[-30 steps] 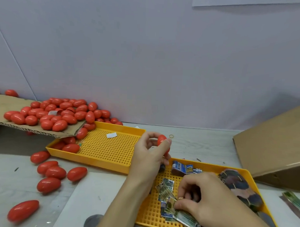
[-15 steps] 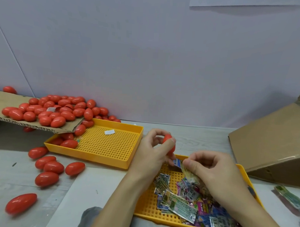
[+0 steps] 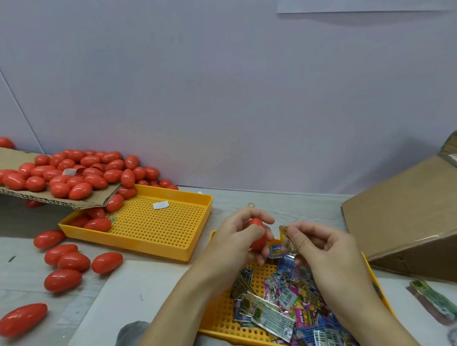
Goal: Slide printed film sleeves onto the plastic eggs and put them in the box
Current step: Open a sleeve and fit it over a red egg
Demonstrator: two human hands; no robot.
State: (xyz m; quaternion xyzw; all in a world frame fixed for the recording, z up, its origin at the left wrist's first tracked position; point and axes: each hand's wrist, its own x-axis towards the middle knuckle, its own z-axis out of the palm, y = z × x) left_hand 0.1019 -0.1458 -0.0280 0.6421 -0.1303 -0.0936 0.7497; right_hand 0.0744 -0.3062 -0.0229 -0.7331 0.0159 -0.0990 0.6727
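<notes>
My left hand (image 3: pixel 235 240) grips a red plastic egg (image 3: pixel 257 234) upright above the near yellow tray (image 3: pixel 381 289). Just right of the egg, my right hand (image 3: pixel 320 251) pinches a printed film sleeve (image 3: pixel 287 237) between thumb and fingers; the sleeve's top sits level with the egg and a small gap separates them. A pile of several printed sleeves (image 3: pixel 282 306) lies in the near tray under my hands. The cardboard box (image 3: pixel 412 226) lies tilted at the right, its opening facing away.
A heap of red eggs (image 3: pixel 74 172) sits on a cardboard flap (image 3: pixel 5 154) at the left and spills into a second yellow tray (image 3: pixel 155 222). Several loose eggs (image 3: pixel 69 260) lie on the table. A wrapped sleeve bundle (image 3: pixel 435 299) lies at far right.
My right hand has lifted out of the sleeve pile with one sleeve and brought it up beside the egg. My left hand kept holding the egg, shifting slightly right.
</notes>
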